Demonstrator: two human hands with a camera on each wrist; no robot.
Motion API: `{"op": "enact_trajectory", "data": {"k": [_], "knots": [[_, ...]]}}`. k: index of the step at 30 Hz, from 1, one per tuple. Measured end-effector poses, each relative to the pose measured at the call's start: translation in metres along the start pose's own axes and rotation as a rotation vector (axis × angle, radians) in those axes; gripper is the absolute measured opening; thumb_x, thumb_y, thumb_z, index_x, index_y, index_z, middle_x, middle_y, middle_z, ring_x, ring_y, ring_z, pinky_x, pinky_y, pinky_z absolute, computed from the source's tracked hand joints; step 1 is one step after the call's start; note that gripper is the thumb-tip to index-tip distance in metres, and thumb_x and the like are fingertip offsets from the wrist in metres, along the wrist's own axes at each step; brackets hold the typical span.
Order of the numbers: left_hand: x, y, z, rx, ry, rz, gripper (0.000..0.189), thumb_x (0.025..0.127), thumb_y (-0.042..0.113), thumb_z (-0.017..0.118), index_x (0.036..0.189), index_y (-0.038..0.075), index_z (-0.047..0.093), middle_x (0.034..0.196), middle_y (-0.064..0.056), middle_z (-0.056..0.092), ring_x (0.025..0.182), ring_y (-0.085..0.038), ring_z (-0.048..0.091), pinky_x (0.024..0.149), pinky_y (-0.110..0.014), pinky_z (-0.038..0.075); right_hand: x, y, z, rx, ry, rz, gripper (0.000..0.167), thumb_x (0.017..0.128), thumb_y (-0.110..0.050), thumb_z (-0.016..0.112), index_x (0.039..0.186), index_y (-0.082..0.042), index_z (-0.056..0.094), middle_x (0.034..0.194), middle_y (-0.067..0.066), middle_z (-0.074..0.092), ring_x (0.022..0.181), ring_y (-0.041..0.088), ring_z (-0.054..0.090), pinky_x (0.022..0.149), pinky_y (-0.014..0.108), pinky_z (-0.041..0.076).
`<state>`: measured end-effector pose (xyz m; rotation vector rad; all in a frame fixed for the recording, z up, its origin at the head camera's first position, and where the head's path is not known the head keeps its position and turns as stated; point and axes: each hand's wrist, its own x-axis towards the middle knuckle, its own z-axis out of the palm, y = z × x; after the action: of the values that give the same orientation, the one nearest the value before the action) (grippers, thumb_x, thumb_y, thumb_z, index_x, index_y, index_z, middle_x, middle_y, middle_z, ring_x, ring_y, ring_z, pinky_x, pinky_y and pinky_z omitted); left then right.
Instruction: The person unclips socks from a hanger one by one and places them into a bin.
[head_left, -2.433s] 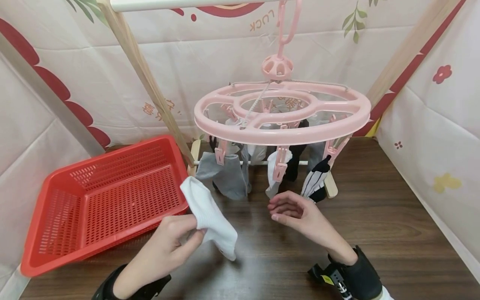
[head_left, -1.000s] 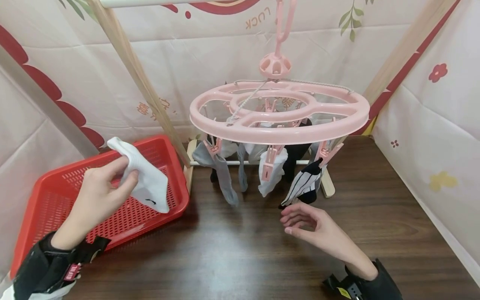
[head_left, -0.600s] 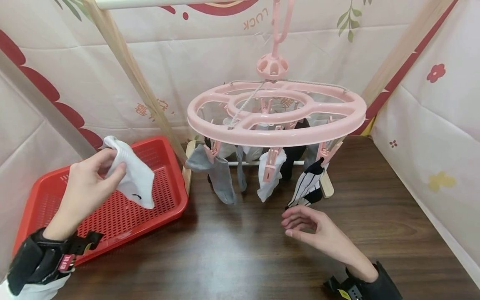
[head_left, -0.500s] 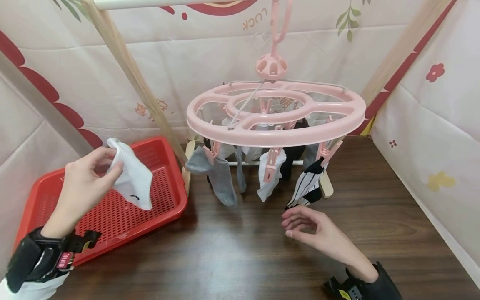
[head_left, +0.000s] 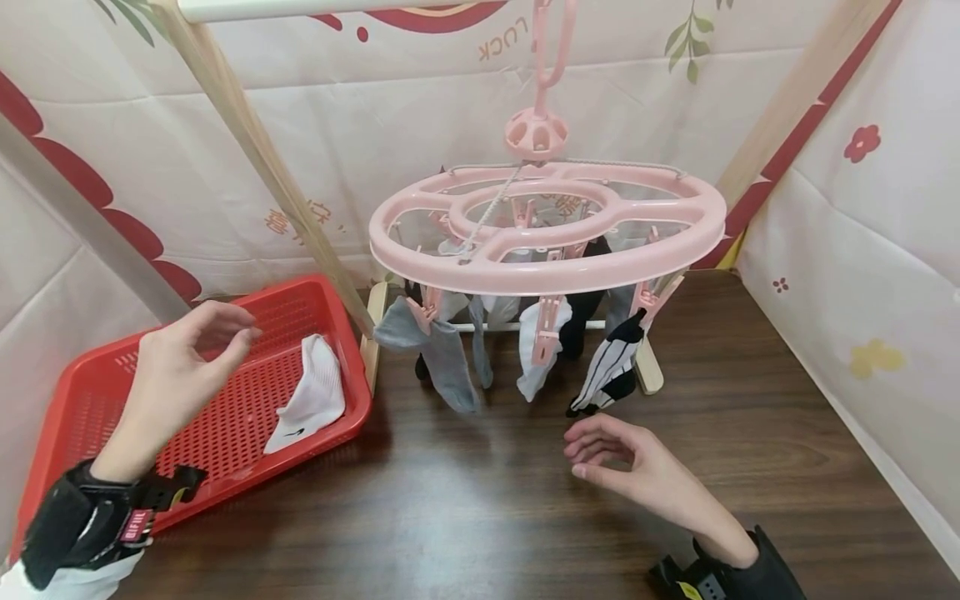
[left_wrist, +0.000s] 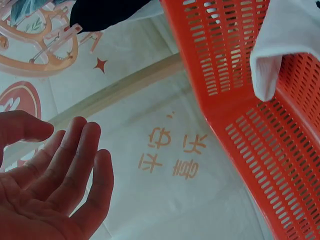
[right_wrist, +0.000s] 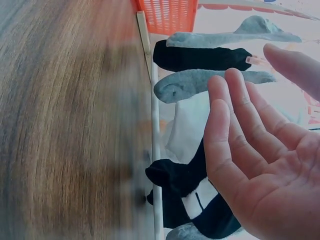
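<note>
A white sock (head_left: 310, 398) with a small dark mark lies in the right part of the red basket (head_left: 330, 292). Above that basket hovers my left hand (head_left: 183, 375), fingers loosely bent and holding nothing. In the left wrist view the sock (left_wrist: 285, 37) is apart from the left hand (left_wrist: 60, 185). My right hand (head_left: 626, 458) hangs over the table just below a black-and-white striped sock (head_left: 611, 367), its fingers relaxed with nothing in them. Pink clips on a round pink drying hanger (head_left: 547, 271) hold that sock, a grey sock (head_left: 450, 362), a white sock (head_left: 534, 367) and several others.
A wooden post (head_left: 247, 133) of the stand rises between basket and hanger, with a white bar (head_left: 300, 8) across the top. The stand's wooden foot (head_left: 649, 367) rests on the brown table (head_left: 465, 500). Printed cloth walls (head_left: 847, 275) enclose the space.
My left hand carried the white sock leftward from near the hanger to above the basket, then let it go; it now lies inside. My right hand moved slightly right and down, then stayed still.
</note>
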<state>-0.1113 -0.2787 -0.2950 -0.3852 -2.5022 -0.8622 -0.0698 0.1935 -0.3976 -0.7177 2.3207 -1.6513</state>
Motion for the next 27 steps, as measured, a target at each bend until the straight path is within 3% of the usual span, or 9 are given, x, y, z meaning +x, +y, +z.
{"op": "enact_trajectory", "data": {"k": [7,18,22,27], "knots": [[-0.004,0.005,0.009,-0.022,-0.027,0.049,0.02,0.083,-0.003,0.069,0.102,0.003,0.065,0.088,-0.011,0.069,0.08,0.015,0.054,0.072,-0.005,0.04,-0.001,0.0,0.0,-0.014,0.007,-0.013,0.025,0.09,-0.005,0.067,0.114,-0.005,0.06,0.1,0.015,0.066,0.087,0.018,0.065,0.077,0.03,0.051],[-0.01,0.025,0.03,-0.017,-0.064,0.165,0.023,0.077,-0.007,0.072,0.095,0.005,0.065,0.082,0.0,0.069,0.072,-0.005,0.061,0.068,-0.009,0.044,-0.001,-0.006,0.001,-0.042,0.002,-0.017,0.024,0.09,-0.007,0.067,0.113,-0.007,0.061,0.1,0.008,0.066,0.088,0.017,0.064,0.076,0.031,0.051],[-0.012,0.033,0.039,-0.03,-0.101,0.179,0.023,0.077,-0.005,0.072,0.095,0.007,0.065,0.082,0.003,0.069,0.071,-0.007,0.061,0.062,-0.014,0.044,-0.001,-0.009,0.002,-0.049,0.009,-0.042,0.025,0.089,-0.006,0.068,0.112,-0.008,0.061,0.1,0.005,0.067,0.088,0.018,0.064,0.076,0.03,0.051],[-0.008,0.041,0.048,-0.051,-0.13,0.191,0.024,0.079,-0.005,0.07,0.098,0.009,0.065,0.085,0.003,0.069,0.077,-0.009,0.063,0.067,-0.024,0.048,0.001,-0.011,0.006,-0.051,0.014,-0.066,0.026,0.088,-0.005,0.069,0.112,-0.01,0.062,0.1,0.001,0.067,0.088,0.019,0.064,0.075,0.03,0.052]]}}
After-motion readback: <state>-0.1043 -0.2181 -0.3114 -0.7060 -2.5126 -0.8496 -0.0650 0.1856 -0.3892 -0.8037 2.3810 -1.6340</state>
